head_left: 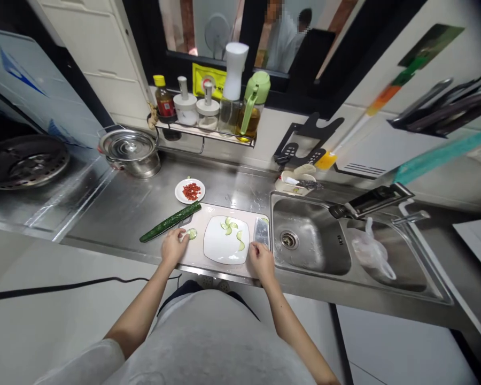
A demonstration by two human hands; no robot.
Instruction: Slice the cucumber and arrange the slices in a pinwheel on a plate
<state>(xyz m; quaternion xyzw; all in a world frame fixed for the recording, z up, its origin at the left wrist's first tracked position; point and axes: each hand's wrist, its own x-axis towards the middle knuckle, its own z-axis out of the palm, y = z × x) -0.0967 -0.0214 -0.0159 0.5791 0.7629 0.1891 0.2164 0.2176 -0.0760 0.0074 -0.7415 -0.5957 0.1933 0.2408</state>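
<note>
My left hand (174, 247) has its thumb and fingers drawn together at a few pale green cucumber slices (192, 233) on the pink cutting board (195, 251). A white squarish plate (220, 247) rests on the board, with several thin cucumber pieces (229, 225) arranged like petals near its top and a few more curving down its right side. At the plate's right edge is my right hand (261, 260), fingers curled; what they pinch, if anything, is too small to tell. A knife blade (261, 232) lies just beyond it. The long dark cucumber (170, 221) lies diagonally at the board's left.
Behind the board is a small white plate (179, 191) of chopped red pieces. A lidded steel pot (144, 163) stands back left, under a condiment shelf (204, 132) at its right. The double sink (312, 267) is on the right, with a plastic bag (371, 251) inside.
</note>
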